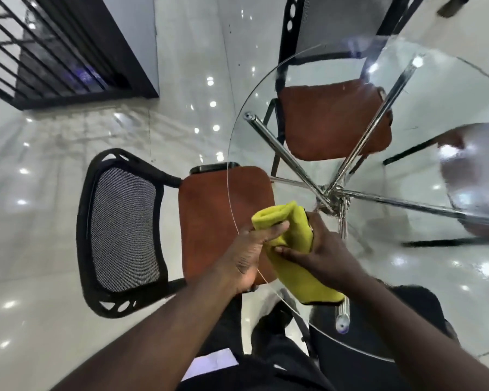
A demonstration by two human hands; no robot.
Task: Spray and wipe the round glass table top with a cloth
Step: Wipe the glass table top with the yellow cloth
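Grips the folded yellow cloth (294, 230) over the round glass table top's (449, 97) near-left rim: left hand (251, 249) curled round its far end, right hand (325, 252) apparently pinching the middle. Lies lengthwise along that rim, with most glass forward and right, on the right hand's side.

Bright, even overhead light scatters white pinpoint reflections over the glossy floor (54, 235) and glares off the glass table top (435, 88) (a milky patch at right), while wide-angle distortion bends the softly blurred edges
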